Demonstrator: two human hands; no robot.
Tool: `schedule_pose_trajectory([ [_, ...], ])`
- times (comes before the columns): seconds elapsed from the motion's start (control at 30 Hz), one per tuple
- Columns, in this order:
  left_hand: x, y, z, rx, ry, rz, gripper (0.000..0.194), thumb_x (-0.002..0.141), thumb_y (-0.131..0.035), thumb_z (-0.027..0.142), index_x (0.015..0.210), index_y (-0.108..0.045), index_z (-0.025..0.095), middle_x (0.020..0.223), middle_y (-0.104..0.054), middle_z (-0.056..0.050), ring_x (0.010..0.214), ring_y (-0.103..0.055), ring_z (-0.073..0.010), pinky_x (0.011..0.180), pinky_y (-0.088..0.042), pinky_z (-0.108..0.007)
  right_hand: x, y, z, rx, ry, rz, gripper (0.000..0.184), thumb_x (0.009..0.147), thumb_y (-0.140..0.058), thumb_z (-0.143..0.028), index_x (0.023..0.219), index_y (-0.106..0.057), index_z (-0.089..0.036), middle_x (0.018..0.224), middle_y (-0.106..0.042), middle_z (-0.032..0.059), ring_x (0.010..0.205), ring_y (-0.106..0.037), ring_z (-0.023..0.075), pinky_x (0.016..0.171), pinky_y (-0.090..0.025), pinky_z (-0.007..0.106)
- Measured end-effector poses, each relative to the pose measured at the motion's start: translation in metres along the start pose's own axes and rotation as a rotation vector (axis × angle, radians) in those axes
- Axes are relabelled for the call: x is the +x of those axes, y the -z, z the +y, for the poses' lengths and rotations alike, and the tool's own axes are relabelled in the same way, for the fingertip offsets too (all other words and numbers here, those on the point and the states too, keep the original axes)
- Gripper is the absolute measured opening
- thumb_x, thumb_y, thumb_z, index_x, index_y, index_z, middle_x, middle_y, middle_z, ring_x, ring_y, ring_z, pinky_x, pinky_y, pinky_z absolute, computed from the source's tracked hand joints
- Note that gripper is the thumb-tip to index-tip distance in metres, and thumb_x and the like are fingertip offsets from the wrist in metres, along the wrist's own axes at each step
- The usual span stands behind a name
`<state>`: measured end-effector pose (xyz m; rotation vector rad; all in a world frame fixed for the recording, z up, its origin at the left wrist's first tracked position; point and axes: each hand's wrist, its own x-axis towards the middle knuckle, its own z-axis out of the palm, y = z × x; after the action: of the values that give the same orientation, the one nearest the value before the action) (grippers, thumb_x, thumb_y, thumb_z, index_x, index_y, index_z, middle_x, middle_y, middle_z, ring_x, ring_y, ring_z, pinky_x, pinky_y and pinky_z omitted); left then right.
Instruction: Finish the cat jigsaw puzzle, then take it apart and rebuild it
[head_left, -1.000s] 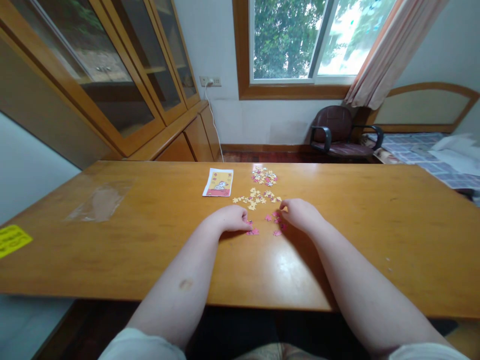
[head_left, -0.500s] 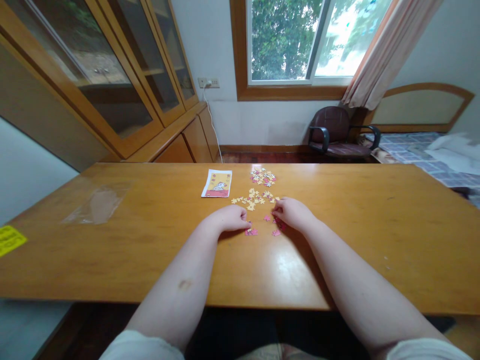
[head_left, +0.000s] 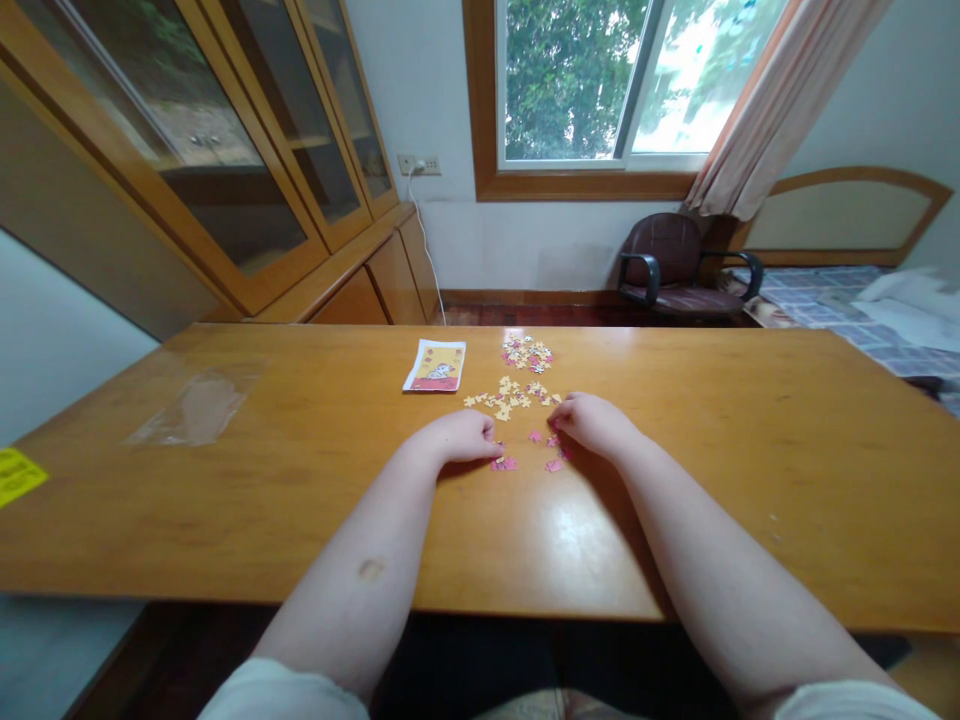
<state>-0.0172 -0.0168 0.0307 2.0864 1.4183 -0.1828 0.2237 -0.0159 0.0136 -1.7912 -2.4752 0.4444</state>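
Observation:
On the table, my left hand [head_left: 469,437] is closed, its fingertips pinched at a small group of pink jigsaw puzzle pieces [head_left: 505,464]. Opposite it, my right hand [head_left: 592,420] has curled fingers, with a bit of pink puzzle piece showing at the tips. Close to the right fingers lie loose pink pieces [head_left: 553,466], one of them [head_left: 535,436] set apart between the hands. Just beyond both hands spreads a loose row of mostly yellow pieces [head_left: 504,398]. The undersides of both hands are hidden.
A mixed heap of pieces [head_left: 528,353] lies at the table's far side. Left of it is a picture card [head_left: 435,366] with a white animal on yellow and pink. A clear plastic bag [head_left: 199,408] rests on the table's left. Beyond stand a glass-fronted cabinet [head_left: 300,140] and an office chair [head_left: 671,265].
My right hand has shifted slightly up and away from the pink pieces, uncovering more of them. My left hand stays in nearly the same place.

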Motion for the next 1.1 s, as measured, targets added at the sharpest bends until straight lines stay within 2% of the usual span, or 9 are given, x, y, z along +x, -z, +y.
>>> schedule_pose_trajectory([
  [0.13, 0.001, 0.0, -0.001, 0.015, -0.006, -0.013, 0.025, 0.064, -0.061, 0.045, 0.066, -0.054, 0.02, 0.062, -0.056, 0.002, 0.058, -0.047, -0.0133, 0.05, -0.028, -0.025, -0.001, 0.002, 0.001, -0.025, -0.089, 0.002, 0.02, 0.082, -0.058, -0.034, 0.091, -0.073, -0.024, 0.096, -0.068, 0.0046, 0.084, -0.061, 0.0159, 0.069, -0.041, 0.022],
  [0.27, 0.001, -0.001, -0.002, 0.014, -0.001, -0.018, 0.026, 0.064, -0.061, 0.045, 0.068, -0.055, 0.02, 0.064, -0.058, 0.002, 0.058, -0.047, -0.013, 0.051, -0.029, -0.025, -0.001, 0.002, 0.005, 0.033, -0.032, 0.023, 0.026, 0.086, -0.05, -0.024, 0.096, -0.073, -0.027, 0.099, -0.068, 0.0032, 0.084, -0.061, 0.0139, 0.072, -0.04, 0.02],
  [0.33, 0.001, -0.001, -0.002, 0.017, 0.002, -0.016, 0.026, 0.064, -0.061, 0.045, 0.068, -0.056, 0.02, 0.064, -0.058, 0.002, 0.058, -0.047, -0.0129, 0.051, -0.029, -0.025, 0.0, 0.0, 0.007, 0.054, -0.021, 0.028, 0.026, 0.084, -0.052, -0.025, 0.097, -0.074, -0.028, 0.099, -0.068, 0.0026, 0.082, -0.061, 0.0138, 0.071, -0.04, 0.02],
  [0.5, 0.0, 0.0, 0.0, 0.037, 0.008, -0.026, 0.028, 0.063, -0.063, 0.047, 0.069, -0.056, 0.02, 0.065, -0.058, 0.002, 0.06, -0.049, -0.0135, 0.053, -0.031, -0.025, 0.003, -0.002, 0.008, 0.033, -0.087, -0.006, 0.02, 0.078, -0.061, -0.029, 0.091, -0.076, -0.028, 0.095, -0.069, 0.003, 0.082, -0.061, 0.0158, 0.069, -0.04, 0.021],
  [0.9, 0.001, -0.003, 0.002, 0.059, 0.032, 0.003, 0.028, 0.062, -0.064, 0.045, 0.071, -0.056, 0.02, 0.068, -0.061, 0.001, 0.06, -0.05, -0.0142, 0.052, -0.03, -0.026, 0.006, -0.008, 0.009, 0.105, -0.137, 0.043, 0.01, 0.075, -0.065, -0.025, 0.081, -0.07, -0.018, 0.087, -0.07, 0.0057, 0.075, -0.061, 0.0153, 0.063, -0.039, 0.022],
  [1.0, 0.0, -0.002, 0.002, 0.048, 0.035, -0.011, 0.03, 0.06, -0.067, 0.046, 0.07, -0.056, 0.02, 0.068, -0.061, 0.001, 0.061, -0.05, -0.014, 0.052, -0.03, -0.026, 0.004, -0.007, 0.006, 0.184, -0.155, 0.074, 0.004, 0.072, -0.067, -0.022, 0.075, -0.068, -0.019, 0.08, -0.07, 0.0026, 0.072, -0.06, 0.0142, 0.061, -0.038, 0.022],
  [1.1, 0.001, -0.002, 0.002, 0.044, 0.041, -0.002, 0.03, 0.06, -0.067, 0.046, 0.071, -0.056, 0.02, 0.068, -0.061, 0.001, 0.06, -0.05, -0.0137, 0.052, -0.031, -0.026, -0.002, -0.004, -0.005, 0.344, -0.101, 0.107, 0.006, 0.072, -0.068, -0.021, 0.078, -0.069, -0.02, 0.079, -0.071, 0.0005, 0.07, -0.06, 0.0123, 0.06, -0.039, 0.02],
])
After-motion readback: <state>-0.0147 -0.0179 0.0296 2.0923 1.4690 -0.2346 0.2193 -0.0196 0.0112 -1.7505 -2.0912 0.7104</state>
